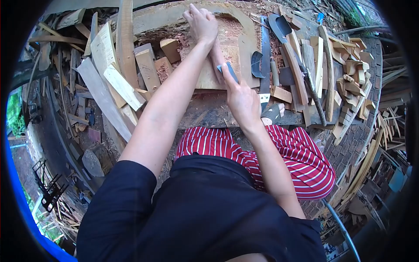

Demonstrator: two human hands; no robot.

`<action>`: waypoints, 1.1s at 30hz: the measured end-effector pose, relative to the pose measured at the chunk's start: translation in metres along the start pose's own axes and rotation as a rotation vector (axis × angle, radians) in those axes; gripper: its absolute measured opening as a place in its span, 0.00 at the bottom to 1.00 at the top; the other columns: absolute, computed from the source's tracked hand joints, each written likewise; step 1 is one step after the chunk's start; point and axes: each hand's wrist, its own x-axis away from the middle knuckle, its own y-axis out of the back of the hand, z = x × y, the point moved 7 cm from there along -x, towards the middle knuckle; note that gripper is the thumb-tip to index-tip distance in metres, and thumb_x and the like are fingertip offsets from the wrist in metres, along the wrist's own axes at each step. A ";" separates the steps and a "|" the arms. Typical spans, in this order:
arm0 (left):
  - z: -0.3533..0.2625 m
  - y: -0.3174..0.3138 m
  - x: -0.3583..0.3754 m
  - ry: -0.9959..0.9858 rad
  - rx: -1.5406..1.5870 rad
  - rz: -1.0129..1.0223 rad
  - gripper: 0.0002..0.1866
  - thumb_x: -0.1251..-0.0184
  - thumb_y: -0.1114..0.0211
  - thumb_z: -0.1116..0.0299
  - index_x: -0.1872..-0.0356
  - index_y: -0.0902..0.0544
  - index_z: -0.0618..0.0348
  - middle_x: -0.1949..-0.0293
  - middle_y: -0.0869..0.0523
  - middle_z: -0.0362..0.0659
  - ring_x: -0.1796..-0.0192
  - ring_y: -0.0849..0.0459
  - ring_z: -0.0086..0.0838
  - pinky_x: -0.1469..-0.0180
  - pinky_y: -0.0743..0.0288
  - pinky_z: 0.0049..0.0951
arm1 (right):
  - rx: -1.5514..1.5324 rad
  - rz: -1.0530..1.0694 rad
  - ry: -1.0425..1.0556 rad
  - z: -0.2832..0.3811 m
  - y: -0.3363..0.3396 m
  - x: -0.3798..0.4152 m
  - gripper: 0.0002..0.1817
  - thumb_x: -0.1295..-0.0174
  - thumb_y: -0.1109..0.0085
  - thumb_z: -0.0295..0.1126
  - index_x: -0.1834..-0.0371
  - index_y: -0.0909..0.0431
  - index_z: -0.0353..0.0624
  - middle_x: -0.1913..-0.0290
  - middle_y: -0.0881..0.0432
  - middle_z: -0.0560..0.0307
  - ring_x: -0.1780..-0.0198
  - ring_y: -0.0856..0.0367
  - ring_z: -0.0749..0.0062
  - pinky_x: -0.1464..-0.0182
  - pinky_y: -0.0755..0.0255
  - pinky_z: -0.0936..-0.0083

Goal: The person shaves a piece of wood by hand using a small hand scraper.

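Observation:
My left hand (202, 26) is closed around the far end of a reddish-brown wooden stick (217, 54), above a broad wooden block (205, 78). The stick slants down toward me across the block. In my right hand (243, 102) is a small blue-grey flat piece (231, 73), its kind not clear. My right index finger stretches along this piece, which lies against the near end of the stick. Reddish shavings (231, 28) cover the hollow in the work surface around the block. My palms and part of the stick's far end are hidden.
Right of the block lie a toothed saw (265, 52), a dark curved piece (256, 64) and a larger dark curved piece (279, 27). A foot in a dark sandal (273, 112) rests nearby. Wood offcuts (355, 78) pile at the right, with boards (104, 96) at the left.

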 end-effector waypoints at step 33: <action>-0.019 -0.013 0.001 0.201 -0.258 0.167 0.27 0.46 0.28 0.64 0.44 0.26 0.50 0.41 0.24 0.49 0.37 0.22 0.45 0.35 0.27 0.45 | -0.123 0.039 -0.077 -0.016 -0.001 0.012 0.34 0.32 0.49 0.28 0.21 0.35 0.65 0.67 0.16 0.37 0.72 0.13 0.41 0.70 0.17 0.49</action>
